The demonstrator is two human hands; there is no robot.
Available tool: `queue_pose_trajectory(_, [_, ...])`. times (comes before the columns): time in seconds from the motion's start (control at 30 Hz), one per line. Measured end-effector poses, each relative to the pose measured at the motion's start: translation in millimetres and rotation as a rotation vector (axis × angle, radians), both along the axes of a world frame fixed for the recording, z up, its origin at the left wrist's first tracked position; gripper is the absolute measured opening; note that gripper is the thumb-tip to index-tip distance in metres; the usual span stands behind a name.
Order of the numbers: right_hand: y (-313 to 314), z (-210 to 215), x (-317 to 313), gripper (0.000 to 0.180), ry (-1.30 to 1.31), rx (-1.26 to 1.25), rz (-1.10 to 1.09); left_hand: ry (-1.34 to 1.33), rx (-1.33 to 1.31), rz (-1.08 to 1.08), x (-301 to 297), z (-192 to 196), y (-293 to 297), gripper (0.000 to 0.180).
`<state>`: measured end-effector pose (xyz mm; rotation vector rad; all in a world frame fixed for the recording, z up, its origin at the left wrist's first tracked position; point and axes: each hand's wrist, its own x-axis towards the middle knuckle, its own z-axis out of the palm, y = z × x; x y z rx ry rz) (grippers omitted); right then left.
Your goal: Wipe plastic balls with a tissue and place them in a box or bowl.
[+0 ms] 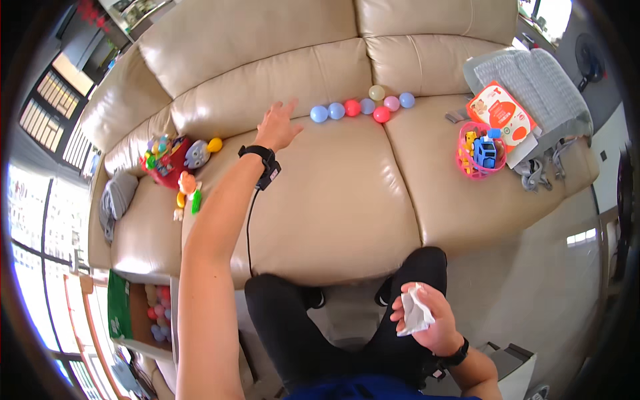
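Eight small balls (352, 108) lie loose on the sofa (320, 200), near the foot of the backrest: blue, red, pink and one pale yellow, most in a rough row, the yellow set behind. More balls (161, 312) sit inside a box (120, 307) at lower left. Judged from this layout, work is partway: some balls contained, the sofa group yet to be dealt with. Toys likewise mixed: many in the pink basket (477, 175) at right and the red container (175, 165) at left, a few loose toys (187, 183) beside the latter.

Left arm: long forward reach from the lower edge, nearly straight, black wristband (257, 152) on the wrist. Left hand (279, 125) empty, fingers spread and blurred, pointing toward the backrest, just left of the nearest blue ball and apart from it. Whether it touches the leather, cannot tell.

Right arm: bent, entering lower right. Right hand (427, 319) near the right knee, palm turned up, fingers curled round a crumpled white tissue (416, 316). Tissue well apart from the balls; no sign of it in use.
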<state>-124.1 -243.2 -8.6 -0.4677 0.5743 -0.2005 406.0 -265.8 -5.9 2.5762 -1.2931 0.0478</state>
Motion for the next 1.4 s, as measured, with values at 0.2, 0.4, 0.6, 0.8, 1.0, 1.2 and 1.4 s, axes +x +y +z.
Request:
queue_pose_trajectory(0.2, [-17.4,-12.0,4.3,0.035,-0.038,0.115,-0.022,0.073,-0.012,-0.143,17.2,-55.1,-68.0,0.062])
queue_pose_trajectory(0.4, [-20.1,-28.7,12.1,0.035,-0.014,0.118,-0.061,0.049,-0.128,-0.165,26.5,-71.7,-79.9,0.051])
queue_pose_trajectory(0.6, [-27.1,-15.3,23.1,0.041,0.05,0.101,-0.207,0.546,-0.418,-0.076,0.6,-6.8,-1.6,0.048])
queue_pose_trajectory(0.8, [-29.3,3.3,43.1,0.043,-0.15,0.022,-0.312,1.511,-0.484,-0.031,-136.2,84.0,133.3,0.042])
queue_pose_trajectory(1.0, [14.4,63.8,75.3,0.05,-0.359,-0.434,-0.256,1.98,-0.493,0.052,-271.9,84.1,229.9,0.054])
queue_pose_trajectory(1.2, [63.3,48.5,73.2,0.039,-0.438,-1.414,-0.035,2.304,-0.954,0.003,-362.7,61.2,243.7,0.046])
queue_pose_trajectory(1.4, [84.6,46.9,39.6,0.034,-0.356,-1.213,-0.03,2.197,-1.067,-0.145,-401.0,48.7,254.4,0.043])
